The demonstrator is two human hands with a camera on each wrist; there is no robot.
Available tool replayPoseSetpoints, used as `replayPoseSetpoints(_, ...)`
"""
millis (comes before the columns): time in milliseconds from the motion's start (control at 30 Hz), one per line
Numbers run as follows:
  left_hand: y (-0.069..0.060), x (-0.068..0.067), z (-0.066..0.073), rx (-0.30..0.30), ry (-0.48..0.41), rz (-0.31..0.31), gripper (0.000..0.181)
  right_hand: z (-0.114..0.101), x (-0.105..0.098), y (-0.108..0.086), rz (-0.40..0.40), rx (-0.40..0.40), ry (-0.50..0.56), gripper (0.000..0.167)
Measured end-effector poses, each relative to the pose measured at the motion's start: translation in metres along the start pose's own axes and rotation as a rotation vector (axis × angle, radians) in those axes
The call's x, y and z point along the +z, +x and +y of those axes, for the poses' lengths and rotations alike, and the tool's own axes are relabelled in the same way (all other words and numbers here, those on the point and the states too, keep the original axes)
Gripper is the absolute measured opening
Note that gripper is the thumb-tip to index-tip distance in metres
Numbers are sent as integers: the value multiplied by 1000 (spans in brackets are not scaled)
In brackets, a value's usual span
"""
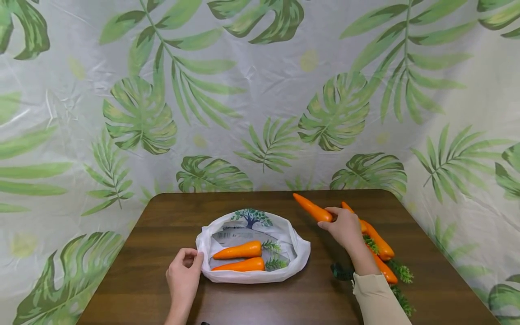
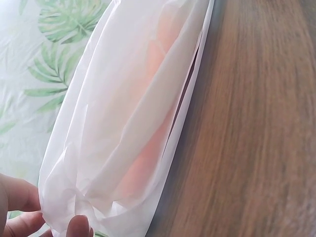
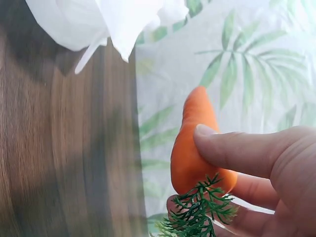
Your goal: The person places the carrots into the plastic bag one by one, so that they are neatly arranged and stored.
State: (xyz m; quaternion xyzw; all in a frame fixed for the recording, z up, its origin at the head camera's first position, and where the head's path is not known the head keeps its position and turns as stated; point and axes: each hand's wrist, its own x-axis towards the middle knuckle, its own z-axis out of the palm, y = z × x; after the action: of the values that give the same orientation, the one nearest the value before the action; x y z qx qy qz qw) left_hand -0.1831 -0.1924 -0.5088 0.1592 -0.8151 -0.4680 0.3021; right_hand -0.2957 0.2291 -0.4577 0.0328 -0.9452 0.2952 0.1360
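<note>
1. Head view: we judge the carrot [image 1: 312,207] light and stiff; our right hand [image 1: 344,227] pinches its thick near end, right of the bag [image 1: 252,277], tip pointing far left. Our left hand [image 1: 184,273] pinches the bag's left rim.
2. Left wrist view: the bag looks soft, tearable; we favour its gathered rim.
3. Right wrist view: our thumb crosses the probably slippery carrot beside its leaves [image 3: 195,215].

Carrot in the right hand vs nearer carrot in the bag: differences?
Held carrot is in the right hand, outside the white bag; nearer bagged carrot lies inside, untouched. Held carrot's tip points upper-left in the head view; bagged carrot's, almost straight left. Both: orange, tapered, leafy green tops.
</note>
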Motion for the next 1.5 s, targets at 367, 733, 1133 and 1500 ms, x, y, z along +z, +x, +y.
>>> replayPoseSetpoints(367, 2, 0, -1, -2, -13, 8, 9, -30, 8, -1, -21, -71, 24, 53)
replayPoseSetpoints(733, -2, 0, 1, 32, -21, 12, 8, -56, 17, 1, -38, -151, 1, 53)
replayPoseSetpoints(1133, 1, -2, 1, 8, -13, 1, 8, -94, 22, 4, -89, -264, -16, 52)
replayPoseSetpoints(1500, -1, -1, 3, 22, -14, 20, 6, -120, 35, 7, -173, -352, -45, 47)
